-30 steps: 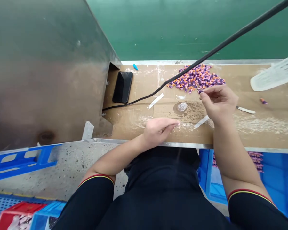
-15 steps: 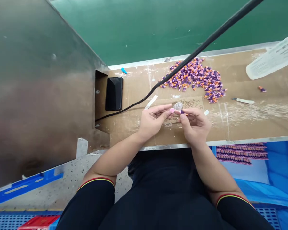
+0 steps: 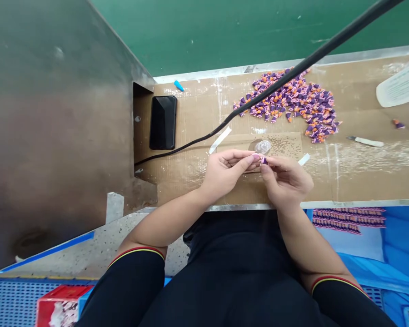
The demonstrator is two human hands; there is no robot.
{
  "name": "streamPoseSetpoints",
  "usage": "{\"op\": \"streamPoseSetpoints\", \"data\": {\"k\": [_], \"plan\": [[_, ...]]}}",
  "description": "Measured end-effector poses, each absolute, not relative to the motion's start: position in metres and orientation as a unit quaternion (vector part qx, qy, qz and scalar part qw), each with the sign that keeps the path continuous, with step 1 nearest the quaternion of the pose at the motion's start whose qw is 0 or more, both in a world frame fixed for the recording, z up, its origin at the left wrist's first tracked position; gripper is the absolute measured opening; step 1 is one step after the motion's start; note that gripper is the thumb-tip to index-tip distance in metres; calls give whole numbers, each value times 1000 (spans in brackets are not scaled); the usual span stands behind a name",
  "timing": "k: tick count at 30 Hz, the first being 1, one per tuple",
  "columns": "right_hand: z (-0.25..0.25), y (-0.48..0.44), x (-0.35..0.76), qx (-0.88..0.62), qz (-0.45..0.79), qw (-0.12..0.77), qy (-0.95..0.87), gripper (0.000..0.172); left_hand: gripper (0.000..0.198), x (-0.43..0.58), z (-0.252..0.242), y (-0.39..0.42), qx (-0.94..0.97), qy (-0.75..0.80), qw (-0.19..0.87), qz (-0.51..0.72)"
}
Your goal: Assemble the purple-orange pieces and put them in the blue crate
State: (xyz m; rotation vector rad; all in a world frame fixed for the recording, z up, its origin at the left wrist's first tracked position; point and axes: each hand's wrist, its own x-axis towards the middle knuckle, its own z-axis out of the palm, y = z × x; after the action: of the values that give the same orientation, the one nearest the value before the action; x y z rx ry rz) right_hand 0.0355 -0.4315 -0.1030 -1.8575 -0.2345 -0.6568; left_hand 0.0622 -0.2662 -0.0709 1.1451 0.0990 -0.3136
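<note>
Your fingertips cover most of the pink piece [image 3: 256,156] in your left hand [image 3: 223,175] and of the purple piece [image 3: 264,160] in your right hand [image 3: 288,179]; whether the two pieces touch, you cannot tell. The black cable [image 3: 341,36] hides a strip of the pile [image 3: 318,104] and leaves past the top edge. The right edge cuts off the white container [image 3: 400,86], its print too small to read. At the bottom edge you lose part of the red box [image 3: 59,293], its contents indistinct, and the left edge crops the metal cabinet [image 3: 71,118].
</note>
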Motion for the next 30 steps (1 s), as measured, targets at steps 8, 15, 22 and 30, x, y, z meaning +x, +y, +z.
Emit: {"op": "streamPoseSetpoints", "data": {"k": [8,15,22,30], "plan": [[-99,-427,36,-795,-300,520,-88,18,45,60,-72,-267,544,58,822,-157],[-97,-428,38,-807,-291,507,-86,10,45,58,-72,-265,575,39,806,-134],[-96,-427,39,-795,-305,513,-110,18,31,57,-73,-266,605,-22,792,-77],[-95,-424,40,-783,-323,515,-128,26,20,55,-85,-265,682,-103,723,29]]}}
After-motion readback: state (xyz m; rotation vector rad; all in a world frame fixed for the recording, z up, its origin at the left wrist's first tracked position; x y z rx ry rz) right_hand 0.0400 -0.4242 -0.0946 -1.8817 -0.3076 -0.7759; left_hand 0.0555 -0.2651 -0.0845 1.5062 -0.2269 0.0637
